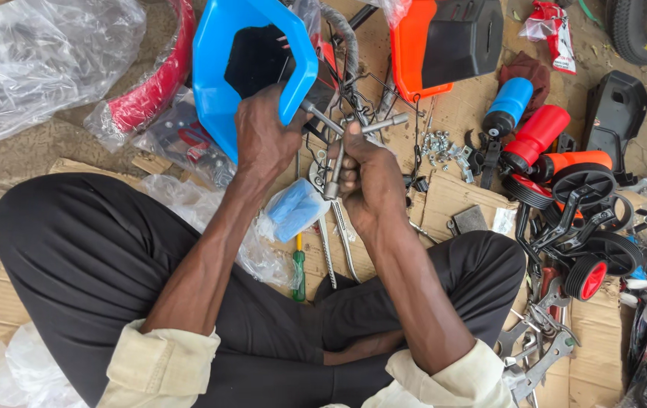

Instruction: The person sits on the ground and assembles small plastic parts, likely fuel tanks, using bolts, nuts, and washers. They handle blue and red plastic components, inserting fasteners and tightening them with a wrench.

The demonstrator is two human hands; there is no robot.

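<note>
My left hand [263,136] grips the lower edge of a blue plastic shell [214,60] with a black panel inside it, held above my lap. My right hand [365,177] is closed around a metal cross-shaped socket wrench [336,151]; one arm of the wrench points up-left into the rim of the blue shell beside my left fingers. Under my hands lie a green-handled screwdriver [298,272], flat spanners [346,242] and a blue part wrapped in clear plastic [293,208]. I sit cross-legged in black trousers on cardboard.
An orange and black plastic part [444,41] lies ahead. To the right are small black training wheels with red hubs [592,268], red and blue bottles [524,121], loose nuts [437,143] and wrenches [535,355]. A red rim in plastic [153,87] and clear bags [29,60] lie left.
</note>
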